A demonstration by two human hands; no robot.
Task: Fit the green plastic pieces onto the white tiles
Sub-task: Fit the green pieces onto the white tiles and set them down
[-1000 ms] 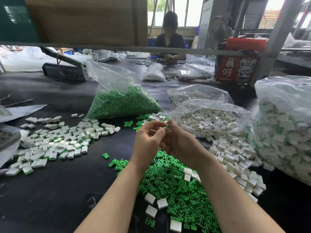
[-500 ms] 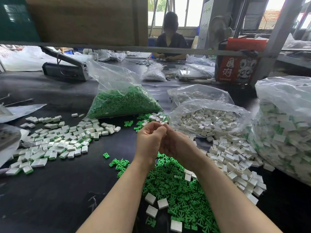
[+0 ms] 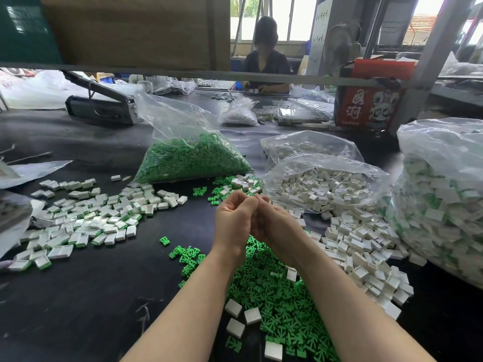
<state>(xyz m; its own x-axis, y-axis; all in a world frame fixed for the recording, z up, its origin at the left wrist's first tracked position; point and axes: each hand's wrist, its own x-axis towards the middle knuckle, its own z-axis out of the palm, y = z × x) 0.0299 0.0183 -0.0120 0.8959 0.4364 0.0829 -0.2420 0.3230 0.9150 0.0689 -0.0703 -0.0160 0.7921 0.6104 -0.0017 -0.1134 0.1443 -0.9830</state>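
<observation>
My left hand [image 3: 235,218] and my right hand [image 3: 277,223] are pressed together above the table, fingers curled inward. They pinch a small piece between their fingertips; it looks like a white tile, mostly hidden by the fingers. Below my wrists lies a pile of loose green plastic pieces [image 3: 274,296] with a few white tiles [image 3: 252,316] on it. More loose white tiles [image 3: 360,246] spread to the right. Fitted white-and-green tiles [image 3: 86,218] lie scattered at the left.
On the black table [image 3: 78,296] stand a bag of green pieces [image 3: 188,158], an open bag of white tiles [image 3: 321,184] and a large bag of fitted tiles [image 3: 439,205] at the right. Behind are a grey machine [image 3: 102,108], a red box [image 3: 371,100] and a seated person [image 3: 266,58].
My fingers, spread around the piece a second ago, have curled in tighter and both hands have closed against each other. They stayed over the same spot.
</observation>
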